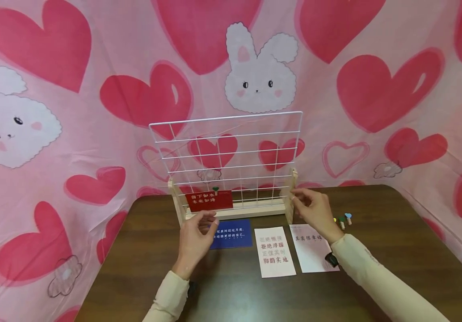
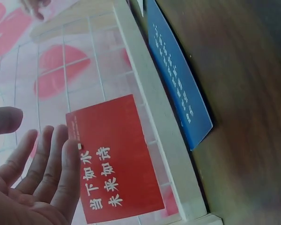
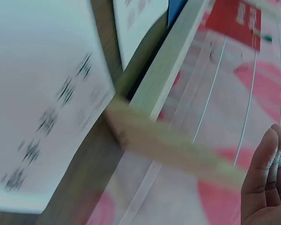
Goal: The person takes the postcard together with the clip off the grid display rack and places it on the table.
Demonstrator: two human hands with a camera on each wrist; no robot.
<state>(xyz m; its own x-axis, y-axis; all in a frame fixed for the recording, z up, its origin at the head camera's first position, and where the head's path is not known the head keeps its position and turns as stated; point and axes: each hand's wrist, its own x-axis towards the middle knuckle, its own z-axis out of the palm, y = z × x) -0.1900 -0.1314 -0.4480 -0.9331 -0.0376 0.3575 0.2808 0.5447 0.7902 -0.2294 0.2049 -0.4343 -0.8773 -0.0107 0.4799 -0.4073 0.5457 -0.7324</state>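
A white wire grid [image 1: 231, 154] stands upright in a wooden stand [image 1: 255, 209]. A red card [image 1: 203, 203] with white characters hangs low on the grid's left, with a green-topped clothespin [image 1: 216, 191] at its upper edge. My left hand [image 1: 196, 239] hovers before the red card; in the left wrist view its fingers [image 2: 56, 171] are extended beside the card and hold nothing. A blue card [image 1: 233, 235], partly behind that hand, lies on the table. My right hand [image 1: 315, 212] is by the stand's right post [image 1: 290, 197], fingers loosely bent; no held thing shows in the right wrist view.
Two white cards lie on the dark table [image 1: 231, 295]: one with reddish and grey characters [image 1: 275, 264], another with dark characters [image 1: 311, 255], partly under the right wrist. Small clothespins [image 1: 348, 219] lie right of the right hand. A pink heart-patterned cloth [image 1: 255, 94] hangs behind.
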